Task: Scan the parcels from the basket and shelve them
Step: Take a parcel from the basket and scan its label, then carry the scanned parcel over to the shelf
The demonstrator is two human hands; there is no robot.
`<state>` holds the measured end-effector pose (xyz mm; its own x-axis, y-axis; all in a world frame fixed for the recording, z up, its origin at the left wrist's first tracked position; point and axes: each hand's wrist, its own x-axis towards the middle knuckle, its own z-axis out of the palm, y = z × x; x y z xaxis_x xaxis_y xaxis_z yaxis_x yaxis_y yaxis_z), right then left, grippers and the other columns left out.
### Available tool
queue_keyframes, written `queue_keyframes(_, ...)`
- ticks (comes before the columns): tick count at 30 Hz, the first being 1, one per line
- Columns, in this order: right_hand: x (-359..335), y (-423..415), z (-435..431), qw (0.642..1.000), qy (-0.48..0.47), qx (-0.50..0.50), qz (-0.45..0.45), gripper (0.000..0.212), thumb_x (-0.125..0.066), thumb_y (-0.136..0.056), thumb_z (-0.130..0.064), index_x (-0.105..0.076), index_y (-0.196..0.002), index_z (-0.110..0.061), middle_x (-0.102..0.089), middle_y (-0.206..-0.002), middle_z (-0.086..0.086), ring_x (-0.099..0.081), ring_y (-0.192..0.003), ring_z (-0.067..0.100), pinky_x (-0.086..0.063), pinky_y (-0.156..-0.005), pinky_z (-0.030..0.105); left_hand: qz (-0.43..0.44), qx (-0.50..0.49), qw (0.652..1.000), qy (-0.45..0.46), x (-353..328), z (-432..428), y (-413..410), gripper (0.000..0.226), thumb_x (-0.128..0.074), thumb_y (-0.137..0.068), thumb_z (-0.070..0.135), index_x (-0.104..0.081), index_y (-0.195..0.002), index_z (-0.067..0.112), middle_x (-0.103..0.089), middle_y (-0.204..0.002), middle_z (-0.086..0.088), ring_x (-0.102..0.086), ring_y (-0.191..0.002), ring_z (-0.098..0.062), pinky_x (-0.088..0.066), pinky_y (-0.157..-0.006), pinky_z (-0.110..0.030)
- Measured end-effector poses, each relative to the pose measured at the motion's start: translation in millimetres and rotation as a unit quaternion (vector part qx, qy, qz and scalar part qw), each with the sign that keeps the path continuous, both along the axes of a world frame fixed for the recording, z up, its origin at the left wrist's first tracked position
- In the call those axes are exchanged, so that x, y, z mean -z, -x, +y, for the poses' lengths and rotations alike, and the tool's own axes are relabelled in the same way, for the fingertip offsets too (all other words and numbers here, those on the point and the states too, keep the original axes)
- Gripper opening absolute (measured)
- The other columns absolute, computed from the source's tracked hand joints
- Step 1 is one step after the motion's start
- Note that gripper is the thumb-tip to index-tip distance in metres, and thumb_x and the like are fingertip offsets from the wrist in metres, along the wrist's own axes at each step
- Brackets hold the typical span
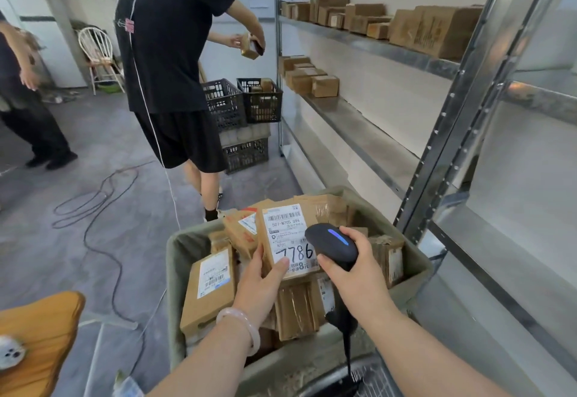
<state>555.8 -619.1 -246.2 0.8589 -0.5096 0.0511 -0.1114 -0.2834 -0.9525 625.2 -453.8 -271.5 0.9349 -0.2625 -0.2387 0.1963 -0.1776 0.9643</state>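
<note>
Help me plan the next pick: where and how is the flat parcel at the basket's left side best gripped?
Probably its near short end, thumb on the labelled top, coming down from the near side: the flat parcel lies label up atop the pile, that end face exposed, while the basket wall crowds its left edge.

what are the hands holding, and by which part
Left hand: a parcel, by its lower left corner. Right hand: the scanner, by its handle.
</note>
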Motion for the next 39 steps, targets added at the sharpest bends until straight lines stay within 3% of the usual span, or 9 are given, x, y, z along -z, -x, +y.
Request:
queue_keyframes(4, -1.0, -11.8, 0.4, 1.0, 0.008, 0.001, -0.004, 0.058, -0.082, -0.081, -0.028, -0.044, -0.116, -0.054, -0.055, -0.111, -0.03, -0.05, -0.094, -0.026, -0.039, -0.069, -0.004, -0.022, -0.014, 1.0, -0.011, -2.3, -2.5, -8.0, 0.055, -0.066, -0.089, 0.048, -0.036, -0.131, 0.065, -0.054, -0.141, 0.017, -0.048, -0.133, -0.011, -0.035, -0.116, -0.042)
queue_keyframes(7, -0.6, -14.5, -1.4, 1.0, 0.011, -0.003, -0.008, 0.057, -0.082, -0.082, -0.026, -0.044, -0.114, -0.054, -0.054, -0.111, -0.031, -0.051, -0.093, -0.026, -0.039, -0.068, -0.004, -0.03, -0.034, 0.999, -0.016, -0.8, -6.1, -13.4, 0.072, -0.065, -0.094, 0.04, -0.023, -0.152, 0.047, -0.045, -0.151, 0.009, -0.041, -0.134, -0.011, -0.031, -0.117, -0.039)
queue_keyframes(10, 0.8, -14.2, -4.1, 1.0, 0.012, -0.002, -0.012, 0.059, -0.082, -0.082, -0.026, -0.044, -0.121, -0.049, -0.054, -0.113, -0.03, -0.052, -0.095, -0.024, -0.04, -0.069, -0.003, -0.04, -0.037, 0.998, -0.041, -0.4, -8.4, -14.5, 0.081, -0.065, -0.093, 0.043, -0.016, -0.158, 0.039, -0.035, -0.158, 0.006, -0.033, -0.143, -0.016, -0.028, -0.119, -0.041)
queue_keyframes(23, 0.0, 3.0, -4.1, 1.0, 0.009, 0.012, -0.026, 0.056, -0.081, -0.081, -0.029, -0.044, -0.11, -0.059, -0.054, -0.113, -0.031, -0.051, -0.099, -0.024, -0.042, -0.073, -0.002, -0.085, -0.03, 0.992, -0.091, -6.2, -3.3, -6.1, 0.088, -0.067, -0.09, 0.049, -0.013, -0.158, 0.039, -0.022, -0.164, 0.005, -0.018, -0.151, -0.019, -0.021, -0.122, -0.047)
queue_keyframes(29, -3.5, 31.9, -8.6, 0.996, 0.0, 0.074, -0.059, 0.059, -0.084, -0.079, -0.029, -0.045, -0.111, -0.061, -0.056, -0.109, -0.034, -0.055, -0.099, -0.019, -0.042, -0.075, -0.001, -0.306, 0.02, 0.936, -0.175, -47.2, -12.3, 8.1, 0.087, -0.06, -0.089, 0.055, -0.008, -0.157, 0.042, -0.01, -0.166, 0.007, -0.007, -0.153, -0.017, -0.012, -0.124, -0.041)
queue_keyframes(32, -9.1, 54.9, -17.7, 0.992, -0.001, 0.104, -0.073, 0.062, -0.084, -0.079, -0.028, -0.045, -0.11, -0.064, -0.057, -0.106, -0.041, -0.056, -0.098, -0.019, -0.042, -0.074, -0.001, -0.35, 0.078, 0.913, -0.192, -65.6, -31.4, 23.3, 0.087, -0.057, -0.087, 0.06, -0.003, -0.153, 0.05, -0.007, -0.166, 0.006, -0.003, -0.153, -0.016, -0.007, -0.125, -0.044)
queue_keyframes(36, -11.4, 100.0, -35.4, 0.983, 0.006, 0.165, -0.079, 0.061, -0.083, -0.08, -0.027, -0.046, -0.119, -0.055, -0.058, -0.116, -0.027, -0.054, -0.099, -0.02, -0.041, -0.075, -0.001, -0.391, 0.171, 0.887, -0.178, -67.2, -66.9, 54.7, 0.086, -0.061, -0.089, 0.055, -0.006, -0.155, 0.049, -0.009, -0.166, 0.008, -0.006, -0.152, -0.014, -0.011, -0.125, -0.043)
queue_keyframes(39, -6.3, 146.4, -49.4, 0.969, 0.006, 0.233, -0.078, 0.06, -0.083, -0.08, -0.024, -0.047, -0.117, -0.054, -0.059, -0.115, -0.028, -0.055, -0.097, -0.021, -0.04, -0.074, -0.002, -0.394, 0.236, 0.871, -0.176, -56.6, -98.4, 81.4, 0.083, -0.06, -0.09, 0.057, -0.009, -0.155, 0.048, -0.011, -0.166, 0.006, -0.006, -0.152, -0.013, -0.01, -0.125, -0.041)
